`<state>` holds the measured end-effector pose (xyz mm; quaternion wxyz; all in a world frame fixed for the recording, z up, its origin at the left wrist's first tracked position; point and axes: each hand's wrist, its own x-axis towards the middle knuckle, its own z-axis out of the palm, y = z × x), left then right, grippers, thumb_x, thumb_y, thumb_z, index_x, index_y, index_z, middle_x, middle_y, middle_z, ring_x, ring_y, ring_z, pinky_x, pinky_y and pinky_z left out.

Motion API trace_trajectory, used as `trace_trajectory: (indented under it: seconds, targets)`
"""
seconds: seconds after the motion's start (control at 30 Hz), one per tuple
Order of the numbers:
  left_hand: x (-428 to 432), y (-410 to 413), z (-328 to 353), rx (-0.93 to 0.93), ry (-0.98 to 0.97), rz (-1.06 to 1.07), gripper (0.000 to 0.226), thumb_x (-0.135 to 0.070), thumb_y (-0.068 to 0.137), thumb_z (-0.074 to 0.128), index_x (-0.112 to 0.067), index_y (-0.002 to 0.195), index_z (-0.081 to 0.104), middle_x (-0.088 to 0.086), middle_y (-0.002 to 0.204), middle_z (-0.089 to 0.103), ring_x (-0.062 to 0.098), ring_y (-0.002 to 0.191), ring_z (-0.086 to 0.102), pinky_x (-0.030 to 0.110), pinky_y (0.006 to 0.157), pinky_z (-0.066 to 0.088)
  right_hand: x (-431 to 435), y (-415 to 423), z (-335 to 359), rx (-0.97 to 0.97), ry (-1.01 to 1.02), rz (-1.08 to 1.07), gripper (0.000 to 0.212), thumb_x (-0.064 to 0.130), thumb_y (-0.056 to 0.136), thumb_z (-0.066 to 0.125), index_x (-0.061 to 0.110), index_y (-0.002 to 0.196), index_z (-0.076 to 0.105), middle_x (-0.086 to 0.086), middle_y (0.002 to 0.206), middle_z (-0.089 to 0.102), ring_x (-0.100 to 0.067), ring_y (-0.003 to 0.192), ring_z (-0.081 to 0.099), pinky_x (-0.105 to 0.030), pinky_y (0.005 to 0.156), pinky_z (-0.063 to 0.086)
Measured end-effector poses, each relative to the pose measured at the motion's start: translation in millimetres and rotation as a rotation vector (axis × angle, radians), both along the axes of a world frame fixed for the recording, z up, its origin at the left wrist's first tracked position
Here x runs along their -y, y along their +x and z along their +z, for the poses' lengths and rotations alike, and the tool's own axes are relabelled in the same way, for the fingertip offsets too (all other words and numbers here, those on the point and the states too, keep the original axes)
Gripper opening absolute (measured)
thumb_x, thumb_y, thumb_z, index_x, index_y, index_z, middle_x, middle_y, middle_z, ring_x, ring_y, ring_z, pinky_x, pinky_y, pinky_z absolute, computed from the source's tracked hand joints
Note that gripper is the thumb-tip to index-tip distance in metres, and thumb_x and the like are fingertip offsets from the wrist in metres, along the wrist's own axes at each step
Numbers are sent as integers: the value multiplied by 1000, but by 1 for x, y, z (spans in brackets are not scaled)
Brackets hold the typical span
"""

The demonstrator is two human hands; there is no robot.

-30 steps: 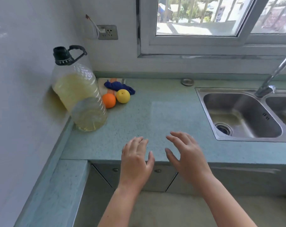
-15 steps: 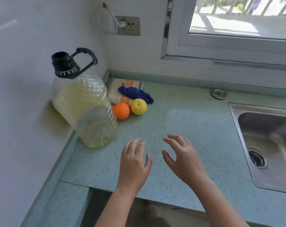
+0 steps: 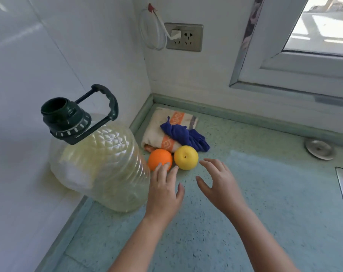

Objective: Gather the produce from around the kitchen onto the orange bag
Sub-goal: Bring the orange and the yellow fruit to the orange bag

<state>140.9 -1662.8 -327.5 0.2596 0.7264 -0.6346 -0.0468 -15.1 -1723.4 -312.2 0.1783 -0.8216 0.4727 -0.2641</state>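
Both hands have come forward: the left hand (image 3: 164,190), fingers apart, reaches the orange (image 3: 159,158) just right of the oil jug (image 3: 102,165); the right hand (image 3: 220,184), fingers spread, is near the yellow fruit (image 3: 186,157) further right.

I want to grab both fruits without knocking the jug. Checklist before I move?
1. Left hand at orange: ok, fingertips reach its front.
2. Right hand at yellow fruit: ok, open, just short of it.
3. Both hands free: ok.
4. Room beside jug: not ok, it stands close left of the orange.
5. Blue cloth clear of fruit: cannot tell, it lies right behind the yellow fruit.
6. Orange bag in view: not ok.
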Motion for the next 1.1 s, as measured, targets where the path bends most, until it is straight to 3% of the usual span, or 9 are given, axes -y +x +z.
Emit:
trace_trajectory:
  seconds: [0.23, 0.4, 0.53, 0.83, 1.0, 1.1]
  targets:
    - [41, 9, -18, -25, 9, 60, 46, -30, 82, 44, -4, 117, 57, 19, 122, 54, 39, 119, 46, 51, 97, 41, 48, 24, -24, 20, 81, 35, 56, 22, 71, 77, 7, 121, 56, -11, 120, 58, -30, 112, 53, -42, 89, 45]
    - [58, 14, -33, -4, -1, 108, 42, -27, 81, 48, -6, 115, 58, 18, 123, 51, 38, 124, 37, 53, 102, 36, 64, 33, -42, 55, 163, 50, 67, 24, 70, 77, 11, 129, 49, -11, 128, 50, -27, 122, 44, -38, 96, 39]
    - [68, 16, -40, 23, -4, 160, 39, -15, 74, 68, -4, 111, 60, 22, 124, 51, 42, 123, 38, 54, 99, 37, 71, 40, -49, 105, 243, 37, 70, 29, 72, 76, 16, 133, 44, -9, 133, 44, -25, 125, 39, -37, 97, 38]
    - [81, 23, -45, 0, 31, 215, 44, -3, 64, 76, -1, 105, 61, 26, 122, 50, 47, 117, 44, 60, 91, 43, 77, 51, -58, 254, 387, 85, 74, 31, 72, 76, 22, 135, 39, 1, 134, 36, -6, 123, 30, -20, 99, 25]
    - [84, 22, -44, 20, 37, 224, 48, 0, 59, 78, -2, 104, 62, 27, 120, 52, 49, 111, 49, 60, 85, 46, 76, 50, -61, 330, 425, 81, 73, 21, 69, 78, 20, 132, 41, 5, 127, 35, -3, 119, 32, 1, 93, 19]
    - [82, 20, -45, 70, 50, 202, 52, -2, 57, 79, -2, 105, 61, 27, 119, 53, 49, 109, 50, 59, 84, 47, 74, 45, -62, 356, 419, 65, 72, 16, 68, 78, 19, 130, 43, 4, 124, 36, -5, 119, 33, 2, 94, 18]
